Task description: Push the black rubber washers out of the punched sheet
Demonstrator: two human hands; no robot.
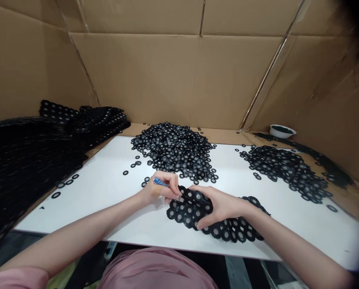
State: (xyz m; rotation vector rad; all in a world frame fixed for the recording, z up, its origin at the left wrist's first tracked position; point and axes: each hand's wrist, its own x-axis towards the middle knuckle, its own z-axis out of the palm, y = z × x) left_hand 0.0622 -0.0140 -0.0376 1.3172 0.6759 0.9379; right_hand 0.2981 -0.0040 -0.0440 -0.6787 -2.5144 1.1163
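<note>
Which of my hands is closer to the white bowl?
Your right hand. It rests on the joined black rings, on your side of the white bowl and to its left; your left hand, holding a blue-marked tool, is farther left.

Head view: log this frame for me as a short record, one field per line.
left hand: grips a blue-labelled tool, its tip at the ring piece
right hand: holds the ring piece, thumb on the near side
ring piece: black rings with pale centres, joined in rows
work surface: white board
loose rings: large heap beyond the hands, smaller heap to the right
far right: white bowl with dark contents
far left: dark piled material
backdrop: cardboard walls
</note>
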